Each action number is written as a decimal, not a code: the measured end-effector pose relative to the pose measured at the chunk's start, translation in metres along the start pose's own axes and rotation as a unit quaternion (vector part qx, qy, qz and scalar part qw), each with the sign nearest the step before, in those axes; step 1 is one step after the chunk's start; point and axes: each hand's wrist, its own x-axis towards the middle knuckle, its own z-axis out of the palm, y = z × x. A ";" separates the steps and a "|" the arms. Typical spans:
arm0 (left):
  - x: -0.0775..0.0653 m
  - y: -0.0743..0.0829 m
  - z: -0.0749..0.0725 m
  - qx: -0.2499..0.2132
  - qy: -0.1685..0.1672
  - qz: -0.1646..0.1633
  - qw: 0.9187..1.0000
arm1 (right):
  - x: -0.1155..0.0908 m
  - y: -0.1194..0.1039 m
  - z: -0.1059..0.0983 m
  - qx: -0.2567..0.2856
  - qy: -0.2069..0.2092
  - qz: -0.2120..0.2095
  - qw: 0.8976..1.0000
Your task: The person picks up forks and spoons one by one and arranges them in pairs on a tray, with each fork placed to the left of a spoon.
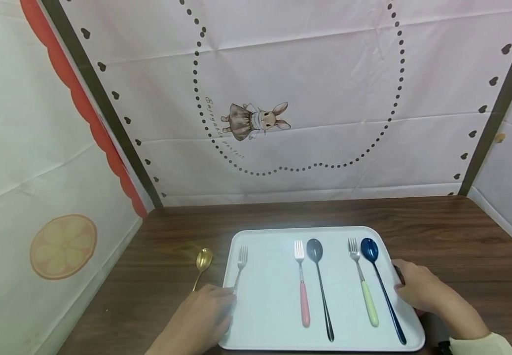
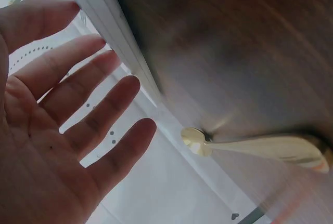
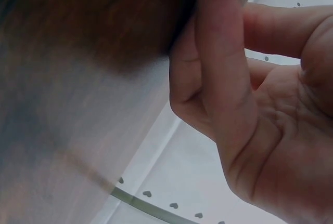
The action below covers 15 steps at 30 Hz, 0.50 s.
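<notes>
A white tray (image 1: pixel 271 315) lies on the wooden table, its right edge gripped by my curled right hand (image 1: pixel 426 288). At its left edge is my left hand (image 1: pixel 207 315), blurred in the head view; the left wrist view shows its fingers (image 2: pixel 112 104) fairly straight, fingertips by the tray's side (image 2: pixel 125 42). A silver fork (image 1: pixel 242 259) lies on the tray beside that hand, which hides its handle end. Further right lie a pink-handled fork (image 1: pixel 304 301), a dark spoon (image 1: pixel 315 250), a green-handled fork (image 1: pixel 369 303) and a blue spoon (image 1: pixel 369 250).
Left of the tray, a gold spoon (image 1: pixel 203 260) lies on the wooden table (image 1: pixel 149 276), its handle partly behind my left hand. Printed white cloth (image 1: pixel 327 98) hangs as a wall behind the table, with further cloth walls at both sides.
</notes>
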 end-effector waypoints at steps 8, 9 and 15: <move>0.001 0.001 0.005 0.003 -0.015 -0.018 1.000 | 0.000 0.000 0.000 0.002 -0.003 0.003 1.000; 0.001 0.001 0.005 0.002 -0.012 -0.019 1.000 | 0.000 0.000 0.000 0.003 -0.003 0.005 1.000; 0.000 0.002 0.005 -0.002 -0.008 -0.027 1.000 | 0.000 0.000 0.000 0.001 -0.002 0.006 1.000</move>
